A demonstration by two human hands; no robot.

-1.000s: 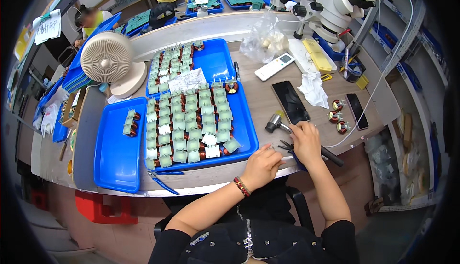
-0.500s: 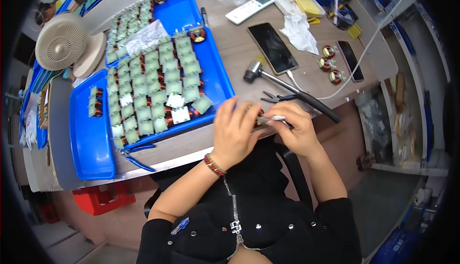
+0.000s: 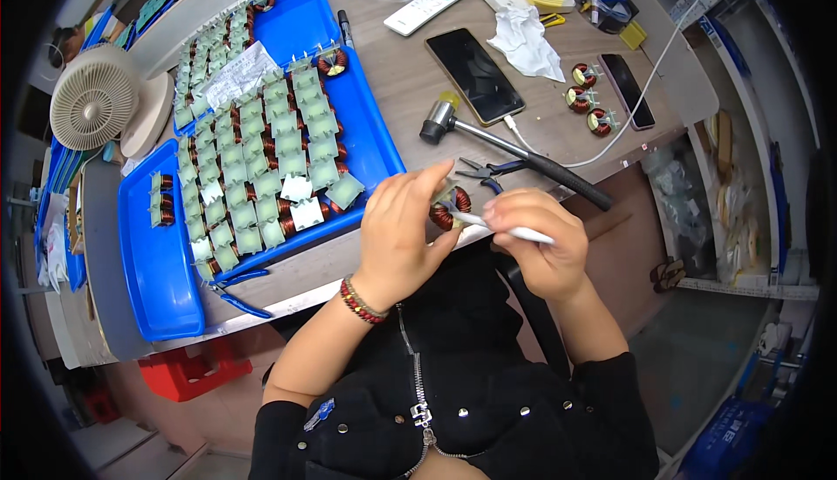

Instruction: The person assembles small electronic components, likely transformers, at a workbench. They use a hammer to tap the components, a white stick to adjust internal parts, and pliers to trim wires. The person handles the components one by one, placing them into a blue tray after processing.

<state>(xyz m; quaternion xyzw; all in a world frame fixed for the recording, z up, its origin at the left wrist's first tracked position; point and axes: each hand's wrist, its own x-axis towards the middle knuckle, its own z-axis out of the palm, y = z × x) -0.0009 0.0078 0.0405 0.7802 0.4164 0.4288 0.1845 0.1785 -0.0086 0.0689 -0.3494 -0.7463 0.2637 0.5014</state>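
My left hand [image 3: 397,234] holds a copper-wound ring coil [image 3: 441,215] between thumb and fingers at the table's front edge. A pale green plate shows behind its windings, partly hidden by the fingers. My right hand [image 3: 547,243] is closed around a slim white pen-like tool [image 3: 528,234], whose thin tip reaches the coil. Just beyond the hands lie pliers [image 3: 490,170] with dark handles and a hammer [image 3: 523,159] with a black grip. Left of them, a big blue tray [image 3: 359,122] bears rows of similar coils with pale green plates [image 3: 251,150].
A smaller blue tray [image 3: 159,279] holds a few coils at left, near blue-handled cutters [image 3: 242,293]. Three loose coils [image 3: 579,98] lie beside a phone [image 3: 628,95]. A larger phone [image 3: 478,77] with a white cable, a remote [image 3: 429,7] and crumpled tissue [image 3: 528,42] lie further back.
The coil in my left hand has come into clearer view. My right hand has shifted slightly right and down, and the white tool now shows along its length. The whole view has shifted a little.
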